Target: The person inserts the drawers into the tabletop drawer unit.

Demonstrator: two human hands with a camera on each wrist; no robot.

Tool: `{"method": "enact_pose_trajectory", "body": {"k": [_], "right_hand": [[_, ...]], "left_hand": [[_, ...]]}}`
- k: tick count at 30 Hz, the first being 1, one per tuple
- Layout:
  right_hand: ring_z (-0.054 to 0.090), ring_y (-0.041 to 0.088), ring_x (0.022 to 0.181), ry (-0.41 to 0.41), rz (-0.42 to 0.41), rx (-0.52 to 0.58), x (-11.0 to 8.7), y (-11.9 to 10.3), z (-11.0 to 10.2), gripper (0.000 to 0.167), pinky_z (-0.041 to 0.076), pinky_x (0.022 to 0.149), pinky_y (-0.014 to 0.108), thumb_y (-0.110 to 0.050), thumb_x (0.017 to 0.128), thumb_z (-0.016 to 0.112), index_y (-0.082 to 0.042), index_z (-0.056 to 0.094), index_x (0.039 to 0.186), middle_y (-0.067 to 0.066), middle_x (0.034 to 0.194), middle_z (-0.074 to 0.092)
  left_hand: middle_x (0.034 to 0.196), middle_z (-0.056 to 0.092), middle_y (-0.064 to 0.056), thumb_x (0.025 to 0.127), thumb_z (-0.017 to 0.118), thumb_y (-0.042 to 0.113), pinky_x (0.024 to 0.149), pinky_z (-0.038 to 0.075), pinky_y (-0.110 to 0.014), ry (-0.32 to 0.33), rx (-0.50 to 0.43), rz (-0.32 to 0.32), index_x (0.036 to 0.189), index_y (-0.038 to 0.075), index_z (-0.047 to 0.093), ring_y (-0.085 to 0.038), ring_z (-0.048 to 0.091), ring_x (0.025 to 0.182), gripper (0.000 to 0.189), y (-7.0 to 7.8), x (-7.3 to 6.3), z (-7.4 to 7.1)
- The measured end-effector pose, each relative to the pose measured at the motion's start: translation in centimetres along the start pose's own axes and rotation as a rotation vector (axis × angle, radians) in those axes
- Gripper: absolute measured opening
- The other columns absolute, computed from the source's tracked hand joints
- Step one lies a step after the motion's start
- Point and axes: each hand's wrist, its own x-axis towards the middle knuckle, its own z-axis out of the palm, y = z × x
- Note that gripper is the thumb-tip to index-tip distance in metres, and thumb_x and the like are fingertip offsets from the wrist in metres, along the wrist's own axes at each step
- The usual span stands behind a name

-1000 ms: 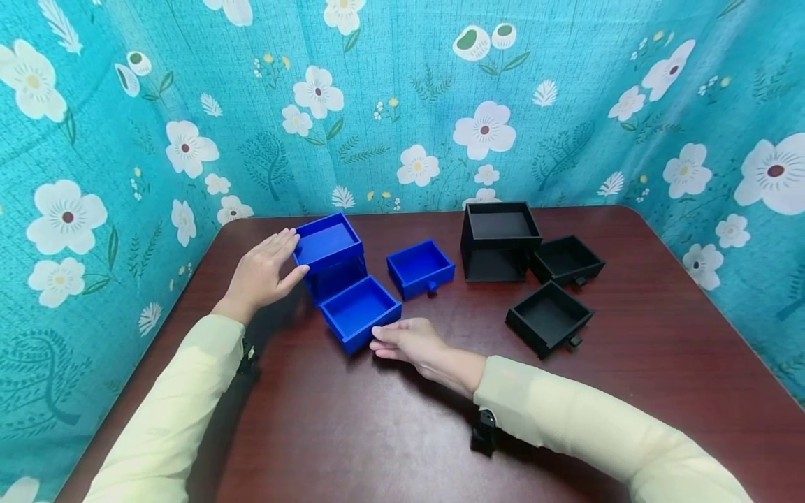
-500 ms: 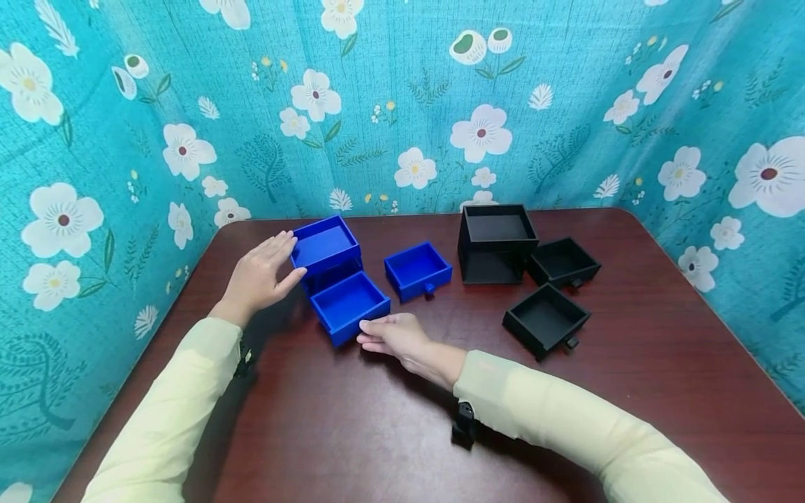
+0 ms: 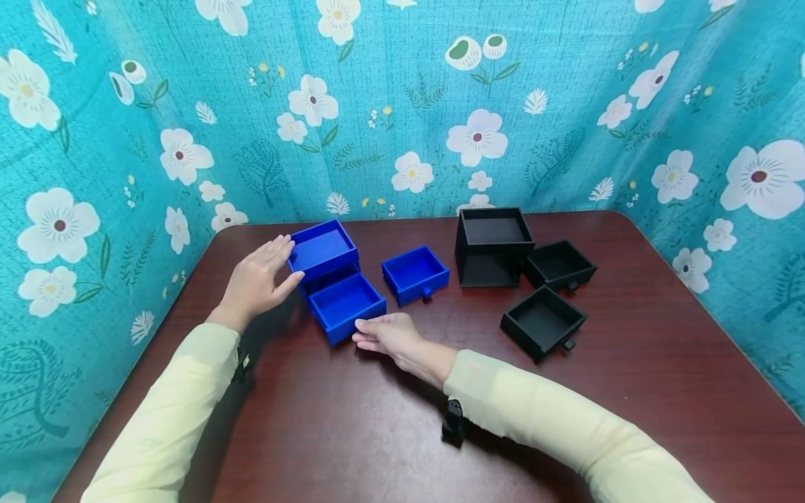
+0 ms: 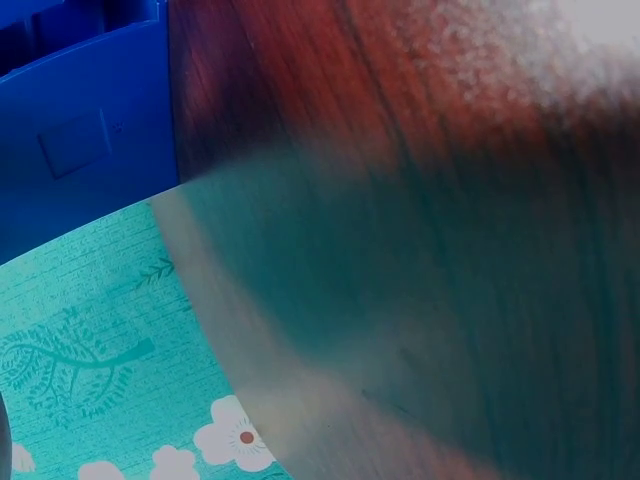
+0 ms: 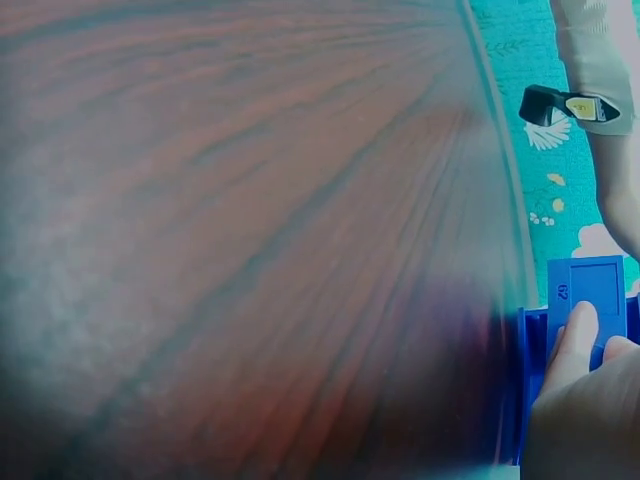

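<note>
A blue two-level drawer cabinet [image 3: 323, 250] stands at the left of the table, its top level an open tray. From its lower opening juts a blue drawer [image 3: 347, 304], partly inside. My left hand [image 3: 254, 279] rests against the cabinet's left side and upper edge, fingers straight and thumb at the near corner. With thumb and fingers, my right hand [image 3: 391, 337] pinches the front of that drawer, hiding its knob. In the right wrist view, the fingertips [image 5: 580, 325] lie on a blue panel. The left wrist view shows the cabinet's side [image 4: 95, 150].
A second blue drawer [image 3: 415, 274] with a knob lies right of the cabinet. Further right stands a black cabinet [image 3: 493, 244] with an open lower bay, two black drawers [image 3: 558, 264] beside and before it. A flowered curtain [image 3: 402, 105] hangs behind the brown table [image 3: 314, 433].
My right hand has pushed the blue drawer back and leftward, deeper into the blue cabinet. My left hand has stayed at the cabinet's side. The view has shifted slightly.
</note>
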Motion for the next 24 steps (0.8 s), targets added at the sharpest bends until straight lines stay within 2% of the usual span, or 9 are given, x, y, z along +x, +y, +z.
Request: {"method": "enact_pose_trajectory", "body": {"k": [14,24], "right_hand": [[0.069,0.017,0.072,-0.008,0.01,-0.011,0.51,0.1,0.81,0.018,0.057,0.076,0.031,0.004,0.09,0.065,0.015,0.062,0.104,0.019,0.089,0.07],[0.07,0.018,0.072,0.017,0.009,-0.001,0.98,0.05,0.93,0.011,0.057,0.074,0.031,0.004,0.09,0.066,0.012,0.063,0.097,0.016,0.084,0.07]], "left_hand": [[0.134,0.054,-0.024,0.097,0.024,0.067,0.108,0.036,-0.045,0.006,-0.001,0.005,0.132,-0.007,0.056,-0.036,0.049,0.127,0.088,0.1,0.01,-0.06],[0.134,0.054,-0.024,0.097,0.023,0.067,0.106,0.038,-0.048,0.006,0.004,0.007,0.132,-0.007,0.056,-0.037,0.049,0.126,0.088,0.15,0.06,-0.16]]}}
